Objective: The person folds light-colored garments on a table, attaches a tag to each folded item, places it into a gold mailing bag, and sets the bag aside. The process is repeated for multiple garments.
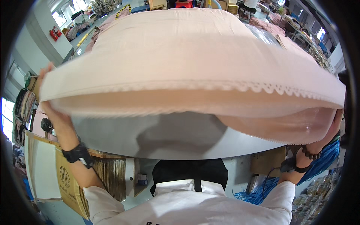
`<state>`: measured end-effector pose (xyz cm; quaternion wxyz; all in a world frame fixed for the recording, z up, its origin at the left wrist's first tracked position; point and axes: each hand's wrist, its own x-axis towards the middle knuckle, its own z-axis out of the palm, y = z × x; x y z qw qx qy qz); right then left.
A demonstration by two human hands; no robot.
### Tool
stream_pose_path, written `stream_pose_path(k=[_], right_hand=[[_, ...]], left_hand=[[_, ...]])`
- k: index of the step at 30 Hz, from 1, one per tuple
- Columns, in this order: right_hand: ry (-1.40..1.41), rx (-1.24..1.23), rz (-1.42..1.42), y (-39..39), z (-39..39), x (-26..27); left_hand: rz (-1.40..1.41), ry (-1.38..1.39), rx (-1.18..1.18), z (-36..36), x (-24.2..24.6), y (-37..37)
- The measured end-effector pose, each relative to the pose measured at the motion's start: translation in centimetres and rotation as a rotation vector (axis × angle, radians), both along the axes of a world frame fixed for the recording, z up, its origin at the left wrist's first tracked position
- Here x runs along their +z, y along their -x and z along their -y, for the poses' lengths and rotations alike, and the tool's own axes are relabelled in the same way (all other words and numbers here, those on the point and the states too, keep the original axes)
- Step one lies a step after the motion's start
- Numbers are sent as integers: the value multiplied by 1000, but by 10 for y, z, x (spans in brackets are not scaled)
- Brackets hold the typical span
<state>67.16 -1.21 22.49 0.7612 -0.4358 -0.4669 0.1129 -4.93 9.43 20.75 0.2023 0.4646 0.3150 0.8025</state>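
Observation:
A large pale pink fabric piece (180,62) with a scalloped edge spans the view, its near edge raised above the grey tabletop (174,137). At the far left, my left hand (49,87) grips a corner of it, partly hidden by the cloth. My right hand (334,126) is at the opposite corner, mostly behind the fabric, with its fingers hard to see. Between the hands the near edge hangs in two layers, the lower one sagging towards the right. The cloth is blurred in places.
Left of the table stand brown paper bags (71,182) and a stack of flat packages (111,177). Blue plastic strands (323,160) hang at the right. A clear plastic package (263,35) lies on the cloth's far right. Another person (249,5) sits in the background.

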Motion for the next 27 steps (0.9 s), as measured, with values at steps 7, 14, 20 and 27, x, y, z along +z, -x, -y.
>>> stream_pose_path(k=[7,14,20,27], right_hand=[[139,226,47,42,-178,3],[-271,392,-111,5,-161,85],[-283,429,-177,-16,4,17],[124,602,19,18,95,-126]], left_hand=[[-205,535,-32,-87,51,-3],[-231,-116,72,-47,124,5],[-1262,-192,1172,86,95,54],[-968,418,367,164,-46,42]])
